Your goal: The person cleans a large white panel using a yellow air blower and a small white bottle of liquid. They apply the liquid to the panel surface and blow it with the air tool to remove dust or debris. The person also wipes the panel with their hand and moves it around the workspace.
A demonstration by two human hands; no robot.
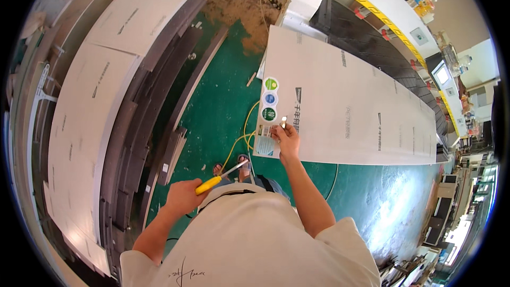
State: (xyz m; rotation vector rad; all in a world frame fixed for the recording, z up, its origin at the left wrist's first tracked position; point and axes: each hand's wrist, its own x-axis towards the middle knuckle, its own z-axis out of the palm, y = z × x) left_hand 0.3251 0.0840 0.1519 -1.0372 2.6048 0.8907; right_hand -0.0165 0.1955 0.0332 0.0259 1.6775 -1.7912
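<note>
- Across a workshop's green floor [215, 101], boards and machinery crowd both sides, their outer ends bent and cut off by the dark rim.
- To the person's left, pale panels [101, 69] lie above dark boards [125, 138]; the lower layers sink into shadow.
- At upper right, a machine with a yellow strip [372, 13] and dark slats [372, 58] is partly covered.
- Before the person, a large pale board [329, 101] lies flat, its near end beside the right hand; whatever supports it is mostly hidden underneath.
- The right hand [284, 131] pinches a small item between thumb and fingers over the board's near end; whether the fingertips touch the surface cannot be told.
- The left hand [183, 197] is closed around a yellow-handled tool [208, 185], metal shaft pointing out over the feet [244, 162], the handle's butt lost inside the grip.
- Clear bottles [424, 4] stand near the machine, some showing yellow-orange; their contents are too small to identify.
- Three round stickers [270, 98] line the board's edge above a rectangular label [265, 147], partly covered by the right hand.
- The small item [283, 120] shows only a bright, pale tip; its kind is unclear.
</note>
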